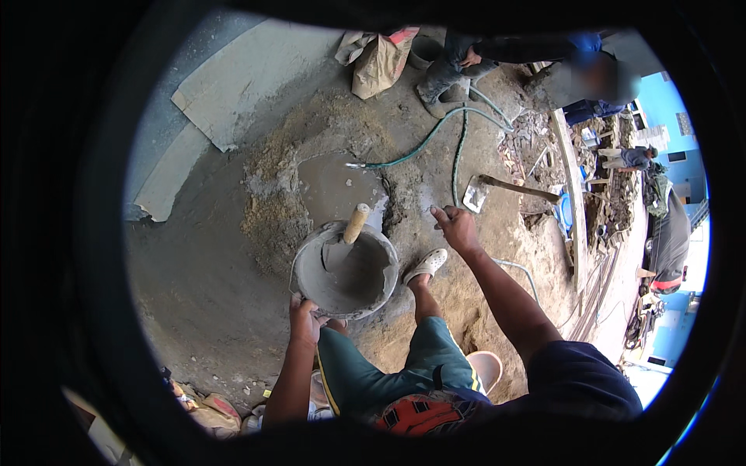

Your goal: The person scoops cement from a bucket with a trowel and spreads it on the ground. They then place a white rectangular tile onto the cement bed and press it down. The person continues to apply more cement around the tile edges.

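Observation:
My left hand (pixel 305 319) grips the near left rim of a mortar-coated bucket (pixel 392 289), held in front of my legs. Inside the bucket, a trowel (pixel 357 224) rests in grey wet mortar (pixel 361 276), its pale wooden handle standing up past the far rim. Out to the right, my right hand (pixel 457 227) hangs above the ground, apart from the bucket, with its fingers curled in and nothing visible in them. Just beyond the bucket, a grey puddle (pixel 336 182) lies within a ring of sand and cement (pixel 268 206).
A green hose (pixel 416 155) ends at the puddle. A long-handled hoe (pixel 517 186) lies to the right, near a long board (pixel 571 202). Paper sacks (pixel 382 66) and a person in boots (pixel 443 85) are at the far side. Flat sheets (pixel 241 78) lie far left.

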The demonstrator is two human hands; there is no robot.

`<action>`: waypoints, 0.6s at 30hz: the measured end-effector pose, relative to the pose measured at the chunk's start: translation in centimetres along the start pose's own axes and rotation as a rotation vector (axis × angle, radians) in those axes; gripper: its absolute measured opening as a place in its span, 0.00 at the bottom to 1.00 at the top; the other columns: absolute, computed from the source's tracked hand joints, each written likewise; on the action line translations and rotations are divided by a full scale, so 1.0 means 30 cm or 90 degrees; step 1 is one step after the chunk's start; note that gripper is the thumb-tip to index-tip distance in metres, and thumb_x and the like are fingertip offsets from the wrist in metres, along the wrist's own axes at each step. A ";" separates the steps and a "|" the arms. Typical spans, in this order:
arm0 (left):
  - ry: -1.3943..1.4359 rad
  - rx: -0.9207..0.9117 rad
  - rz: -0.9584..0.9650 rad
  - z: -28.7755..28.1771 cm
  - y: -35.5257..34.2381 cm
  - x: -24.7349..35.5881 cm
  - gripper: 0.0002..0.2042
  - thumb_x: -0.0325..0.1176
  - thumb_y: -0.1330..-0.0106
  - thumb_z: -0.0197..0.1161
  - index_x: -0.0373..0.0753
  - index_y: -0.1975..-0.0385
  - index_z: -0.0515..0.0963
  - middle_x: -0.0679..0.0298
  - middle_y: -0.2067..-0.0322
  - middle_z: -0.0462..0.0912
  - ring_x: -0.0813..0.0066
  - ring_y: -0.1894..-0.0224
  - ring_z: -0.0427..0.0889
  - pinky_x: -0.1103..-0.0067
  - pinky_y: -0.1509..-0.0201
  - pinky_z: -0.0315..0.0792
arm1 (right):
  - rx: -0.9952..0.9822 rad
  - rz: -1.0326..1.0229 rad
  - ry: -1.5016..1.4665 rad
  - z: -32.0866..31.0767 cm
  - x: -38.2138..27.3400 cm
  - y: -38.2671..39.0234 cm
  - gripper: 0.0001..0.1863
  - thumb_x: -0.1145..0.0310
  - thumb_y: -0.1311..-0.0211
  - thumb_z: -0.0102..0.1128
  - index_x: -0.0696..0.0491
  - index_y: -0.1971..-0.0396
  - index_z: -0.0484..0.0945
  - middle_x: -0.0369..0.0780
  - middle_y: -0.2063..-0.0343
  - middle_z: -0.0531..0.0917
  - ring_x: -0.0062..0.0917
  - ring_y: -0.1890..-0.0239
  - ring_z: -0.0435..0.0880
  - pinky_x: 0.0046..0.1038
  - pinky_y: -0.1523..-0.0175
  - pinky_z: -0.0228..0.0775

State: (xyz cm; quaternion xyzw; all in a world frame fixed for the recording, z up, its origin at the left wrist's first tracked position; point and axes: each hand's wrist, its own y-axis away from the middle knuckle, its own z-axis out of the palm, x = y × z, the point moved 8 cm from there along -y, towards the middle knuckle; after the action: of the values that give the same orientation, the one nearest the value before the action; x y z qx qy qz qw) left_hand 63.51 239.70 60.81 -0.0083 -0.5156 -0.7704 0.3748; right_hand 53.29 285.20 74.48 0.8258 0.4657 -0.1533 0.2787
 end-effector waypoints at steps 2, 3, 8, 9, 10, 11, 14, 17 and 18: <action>-0.015 0.102 0.021 -0.068 -0.116 -0.042 0.32 0.27 0.47 0.61 0.44 0.36 0.68 0.55 0.41 0.76 0.54 0.40 0.78 0.41 0.40 0.76 | 0.005 -0.093 0.071 0.180 0.139 -0.219 0.18 0.58 0.32 0.68 0.53 0.49 0.85 0.52 0.52 0.87 0.45 0.48 0.88 0.42 0.41 0.79; -0.018 0.141 0.038 -0.101 -0.162 -0.057 0.33 0.27 0.46 0.62 0.44 0.35 0.68 0.55 0.41 0.75 0.54 0.39 0.77 0.41 0.39 0.74 | 0.009 -0.152 0.122 0.281 0.203 -0.328 0.20 0.57 0.32 0.68 0.52 0.46 0.84 0.52 0.47 0.85 0.47 0.44 0.86 0.44 0.38 0.78; 0.075 0.271 0.161 -0.161 -0.447 -0.200 0.35 0.25 0.44 0.63 0.47 0.31 0.65 0.57 0.36 0.75 0.55 0.37 0.76 0.43 0.35 0.72 | -0.187 -0.125 0.340 0.833 0.529 -0.947 0.23 0.54 0.31 0.63 0.42 0.39 0.82 0.49 0.39 0.81 0.48 0.40 0.83 0.47 0.36 0.77; 0.104 0.272 0.207 -0.157 -0.492 -0.238 0.33 0.26 0.43 0.63 0.48 0.33 0.68 0.58 0.38 0.76 0.56 0.37 0.77 0.47 0.35 0.73 | -0.194 -0.136 0.355 0.924 0.550 -1.049 0.20 0.57 0.30 0.59 0.45 0.41 0.81 0.48 0.40 0.81 0.48 0.39 0.83 0.48 0.36 0.78; 0.123 0.293 0.210 -0.163 -0.541 -0.291 0.33 0.26 0.43 0.63 0.47 0.33 0.69 0.58 0.38 0.77 0.56 0.37 0.77 0.47 0.34 0.73 | -0.181 -0.180 0.390 1.012 0.542 -1.139 0.18 0.58 0.28 0.56 0.46 0.43 0.82 0.48 0.40 0.80 0.47 0.39 0.83 0.48 0.37 0.79; 0.149 0.298 0.228 -0.163 -0.586 -0.339 0.33 0.26 0.43 0.63 0.46 0.33 0.69 0.58 0.38 0.77 0.56 0.37 0.77 0.48 0.34 0.73 | -0.162 -0.204 0.380 1.084 0.540 -1.216 0.17 0.59 0.27 0.54 0.48 0.46 0.82 0.48 0.41 0.79 0.46 0.39 0.83 0.47 0.38 0.80; 0.231 0.297 0.259 -0.155 -0.699 -0.482 0.31 0.24 0.43 0.61 0.40 0.34 0.71 0.56 0.39 0.79 0.55 0.38 0.79 0.47 0.32 0.73 | -0.089 -0.319 0.444 1.279 0.508 -1.380 0.15 0.65 0.25 0.50 0.49 0.48 0.83 0.46 0.43 0.79 0.43 0.36 0.79 0.46 0.37 0.78; 0.295 0.302 0.275 -0.123 -0.760 -0.598 0.29 0.23 0.43 0.60 0.37 0.36 0.72 0.55 0.41 0.80 0.55 0.38 0.79 0.46 0.32 0.73 | -0.054 -0.397 0.565 1.424 0.532 -1.471 0.15 0.63 0.23 0.46 0.47 0.48 0.81 0.44 0.45 0.77 0.39 0.39 0.79 0.44 0.38 0.73; 0.301 0.313 0.275 -0.111 -0.774 -0.627 0.29 0.23 0.42 0.60 0.37 0.37 0.73 0.55 0.41 0.80 0.55 0.38 0.79 0.45 0.31 0.74 | -0.052 -0.393 0.579 1.456 0.553 -1.498 0.15 0.62 0.23 0.46 0.47 0.48 0.81 0.44 0.45 0.77 0.39 0.40 0.79 0.44 0.39 0.72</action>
State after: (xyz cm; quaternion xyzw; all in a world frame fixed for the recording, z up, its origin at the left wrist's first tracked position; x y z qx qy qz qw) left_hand 64.68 252.07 33.45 0.1507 -0.5707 -0.5080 0.6273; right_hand 23.80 288.67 16.87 0.6221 0.7655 0.1626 0.0236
